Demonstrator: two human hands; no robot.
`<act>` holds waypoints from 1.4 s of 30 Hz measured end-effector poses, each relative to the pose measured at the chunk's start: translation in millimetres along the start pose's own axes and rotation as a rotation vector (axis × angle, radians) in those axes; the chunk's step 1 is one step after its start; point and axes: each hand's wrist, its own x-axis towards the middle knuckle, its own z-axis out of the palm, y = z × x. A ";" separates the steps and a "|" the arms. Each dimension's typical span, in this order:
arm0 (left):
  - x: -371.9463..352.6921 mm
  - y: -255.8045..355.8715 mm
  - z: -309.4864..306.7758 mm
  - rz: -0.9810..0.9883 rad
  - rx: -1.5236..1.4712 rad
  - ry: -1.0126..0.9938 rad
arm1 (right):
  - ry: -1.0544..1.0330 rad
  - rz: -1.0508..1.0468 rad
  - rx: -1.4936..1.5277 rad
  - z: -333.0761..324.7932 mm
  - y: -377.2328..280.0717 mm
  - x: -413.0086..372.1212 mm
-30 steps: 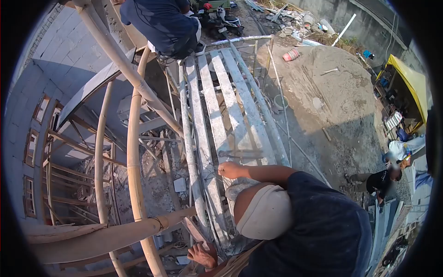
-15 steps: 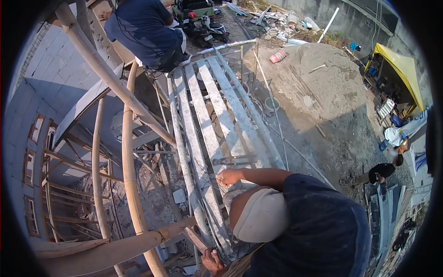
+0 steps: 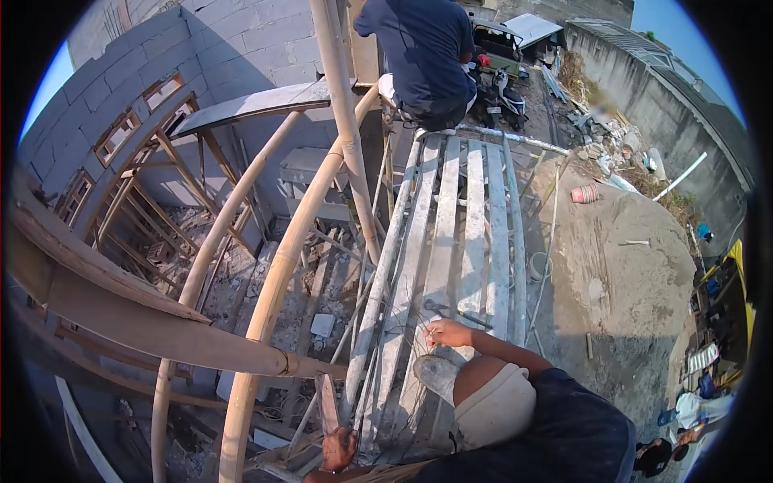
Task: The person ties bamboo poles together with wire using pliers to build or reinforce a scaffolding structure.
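Dark blue cloth, your shirt point(image 3: 547, 439), fills the bottom, and your bent knee point(image 3: 477, 382) pokes out of tan shorts point(image 3: 503, 402). Your left hand point(image 3: 339, 448) is low down, at the bottom end of a short piece of wood point(image 3: 328, 406). Its fingers look bent, but I cannot tell if they grip the wood or just touch it. A bit farther on, your right hand point(image 3: 448, 332) has its fingertips pinched close together on thin wire point(image 3: 417, 328). The wire pokes out to the left of them, over the long pale boards point(image 3: 442, 233). A dark tool point(image 3: 463, 315) lies on the boards just past that hand.

To your left, a big brown beam point(image 3: 129, 318) crosses a fat bamboo pole point(image 3: 276, 294). To your right, a white bucket point(image 3: 539, 266) stands on the ground, and a big heap of sand point(image 3: 644, 258) is beyond it. Some pink buckets point(image 3: 585, 194) lie near the sand. At the far end of the boards, another person point(image 3: 419, 68) sits facing away from you. A motorbike point(image 3: 507, 101) and a green car point(image 3: 498, 42) stand behind.
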 end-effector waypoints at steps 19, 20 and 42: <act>-5.0 -11.3 9.2 -0.122 -0.009 0.056 | -0.128 -0.217 -0.070 0.0 -51.7 19.6; -4.9 -11.2 10.1 -0.133 0.001 0.070 | -0.159 -0.223 -0.031 0.6 -55.1 24.5; -12.8 -10.0 14.3 -0.207 -0.084 0.110 | 0.020 -0.121 -0.477 4.7 -45.4 10.3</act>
